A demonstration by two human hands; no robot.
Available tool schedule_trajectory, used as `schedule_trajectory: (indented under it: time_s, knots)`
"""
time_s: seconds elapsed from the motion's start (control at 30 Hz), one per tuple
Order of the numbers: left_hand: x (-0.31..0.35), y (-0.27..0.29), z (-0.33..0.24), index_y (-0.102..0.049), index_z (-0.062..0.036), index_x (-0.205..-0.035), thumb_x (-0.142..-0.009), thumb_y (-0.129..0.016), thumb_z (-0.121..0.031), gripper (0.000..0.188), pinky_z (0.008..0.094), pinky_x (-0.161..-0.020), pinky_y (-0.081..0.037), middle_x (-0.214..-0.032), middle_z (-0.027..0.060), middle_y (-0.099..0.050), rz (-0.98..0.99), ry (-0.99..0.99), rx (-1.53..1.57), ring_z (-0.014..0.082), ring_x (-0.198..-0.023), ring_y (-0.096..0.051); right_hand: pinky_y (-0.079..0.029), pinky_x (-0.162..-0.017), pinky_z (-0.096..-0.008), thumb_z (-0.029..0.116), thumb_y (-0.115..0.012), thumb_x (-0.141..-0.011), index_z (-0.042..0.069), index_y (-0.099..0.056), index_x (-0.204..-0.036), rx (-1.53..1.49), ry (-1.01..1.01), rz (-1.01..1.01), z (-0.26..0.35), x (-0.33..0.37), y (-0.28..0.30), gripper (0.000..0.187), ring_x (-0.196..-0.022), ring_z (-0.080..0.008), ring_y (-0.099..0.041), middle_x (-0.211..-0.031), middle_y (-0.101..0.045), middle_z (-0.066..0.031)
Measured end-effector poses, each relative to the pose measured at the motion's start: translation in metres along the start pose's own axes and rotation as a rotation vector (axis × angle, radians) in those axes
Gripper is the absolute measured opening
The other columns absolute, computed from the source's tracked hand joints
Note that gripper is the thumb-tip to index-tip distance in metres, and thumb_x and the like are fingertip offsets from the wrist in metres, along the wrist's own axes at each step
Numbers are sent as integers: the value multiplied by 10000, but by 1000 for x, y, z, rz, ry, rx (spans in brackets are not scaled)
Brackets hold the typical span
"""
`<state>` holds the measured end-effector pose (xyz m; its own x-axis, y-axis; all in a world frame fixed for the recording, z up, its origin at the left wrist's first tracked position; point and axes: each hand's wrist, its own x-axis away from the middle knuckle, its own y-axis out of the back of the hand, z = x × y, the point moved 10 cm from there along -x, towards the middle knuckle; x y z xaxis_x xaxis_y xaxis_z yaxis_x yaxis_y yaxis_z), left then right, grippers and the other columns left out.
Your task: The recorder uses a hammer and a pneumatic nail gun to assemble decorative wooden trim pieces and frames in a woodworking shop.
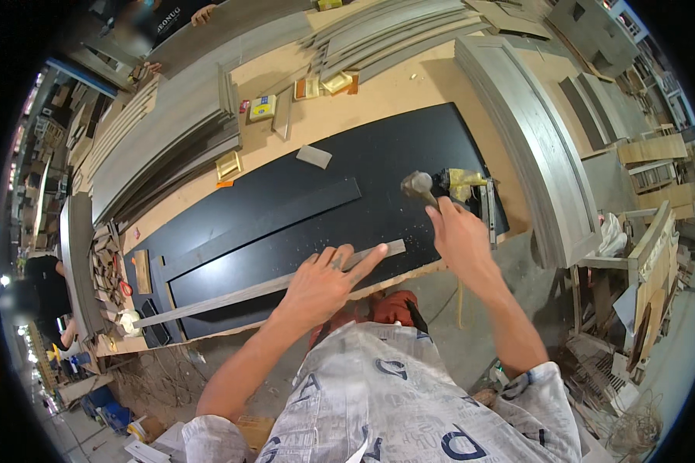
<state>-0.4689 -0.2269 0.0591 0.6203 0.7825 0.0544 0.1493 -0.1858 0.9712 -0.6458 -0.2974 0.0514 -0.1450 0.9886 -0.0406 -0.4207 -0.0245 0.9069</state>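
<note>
My right hand is closed round the handle of a hammer. Its rounded, greyish head is raised over the black panel. Along the panel's near edge runs a long, narrow grey wooden strip. My left hand grips this strip near its right end, with thumb and forefinger reaching along it. Just beyond my right hand lies a nail gun with a yellow and black body. Small pale crumbs are scattered on the panel by the strip's end.
A flat dark board and a small grey block lie on the panel. Grey boards are stacked at the far left, framed grey panels at the right. Small yellow boxes stand behind. Other people are across the bench and at left.
</note>
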Motion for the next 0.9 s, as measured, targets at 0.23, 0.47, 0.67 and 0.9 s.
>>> schedule_trajectory:
  time_s: [0.23,0.47,0.67,0.9]
  knots:
    - [-10,6,-7,-441,-313,-1454,-834,-582,-60,684,423,-861,-504,-1149,110,-575,-34,19,38,306,-996,-596,-513,-760,-484,235,-515,-978,5,-605,-1004,41,-295,-107,-61,-26,-87,248,-903,-405,-618,-959,-604,-248]
    - [110,28,84,-723,-163,-1036,-898,-621,-196,176,480,-1020,-381,-1041,59,-686,-467,449,192,255,-1052,-618,-516,-742,-383,449,-627,-914,12,-667,-1022,-885,-590,101,-34,39,-121,452,-890,-246,-644,-886,-654,-104]
    - [435,-49,240,-466,131,-1299,-806,-747,-290,706,516,-1019,-406,-1336,282,-489,-1171,1701,429,370,-1202,-498,-541,-785,-507,337,-705,-846,29,-633,-1086,-1602,-1028,254,-12,102,-170,397,-942,-234,-631,-1042,-634,-83]
    - [446,-82,206,-416,195,-1307,-829,-621,-72,585,386,-929,-477,-1189,247,-569,-717,1029,605,273,-1026,-586,-537,-893,-359,79,-600,-904,-15,-527,-1347,-1736,-702,169,2,118,-87,459,-1051,-207,-638,-1203,-640,-116]
